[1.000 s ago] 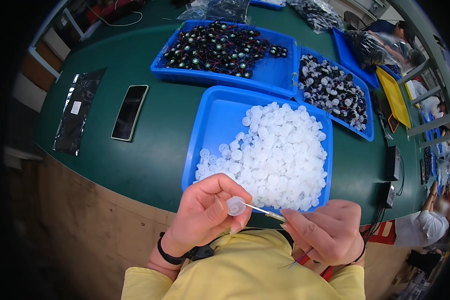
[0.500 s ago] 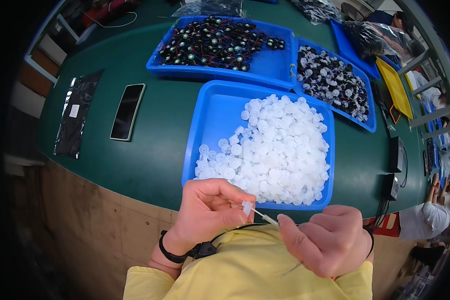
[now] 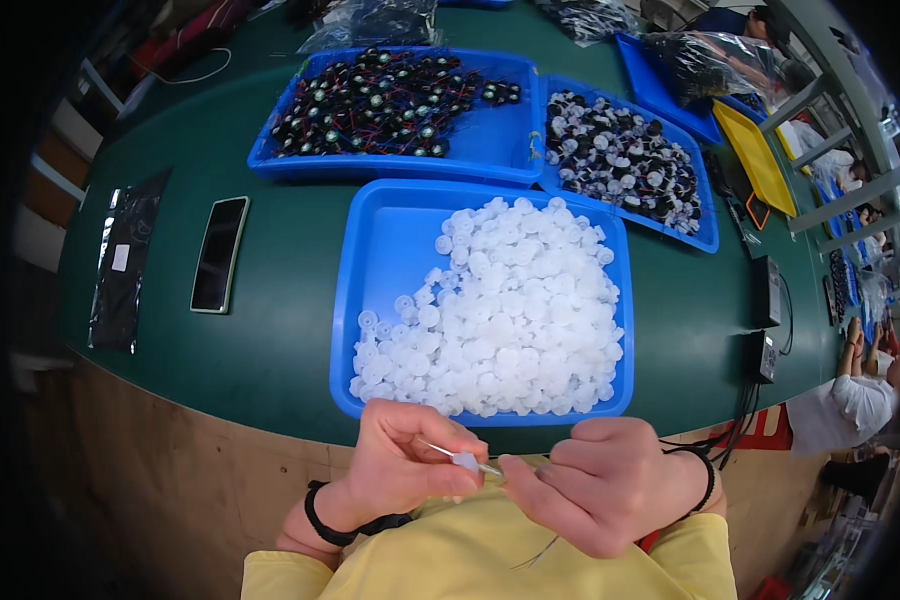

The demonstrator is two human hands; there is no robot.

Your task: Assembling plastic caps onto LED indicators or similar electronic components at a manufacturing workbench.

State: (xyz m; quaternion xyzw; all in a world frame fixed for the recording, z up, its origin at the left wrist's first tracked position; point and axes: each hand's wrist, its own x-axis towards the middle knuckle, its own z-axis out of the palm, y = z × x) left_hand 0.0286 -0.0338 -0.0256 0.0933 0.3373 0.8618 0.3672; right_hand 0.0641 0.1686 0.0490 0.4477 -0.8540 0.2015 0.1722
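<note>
Moved: hands now meet, lower, below tray [image 3: 355, 300] at tabletop's near edge.
Left hand [image 3: 400, 470]: pinching white cap [image 3: 464, 460].
Right hand [image 3: 600, 490]: clamped on thin pin [image 3: 440, 450].
Care: keep pin straight, cap steady.

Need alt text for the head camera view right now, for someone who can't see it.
Over the table edge, the left hand pinches a small white plastic cap while the right hand holds a thin metal tool to it. Beyond sits a blue tray of white caps, two trays of dark wired parts and a phone.
</note>
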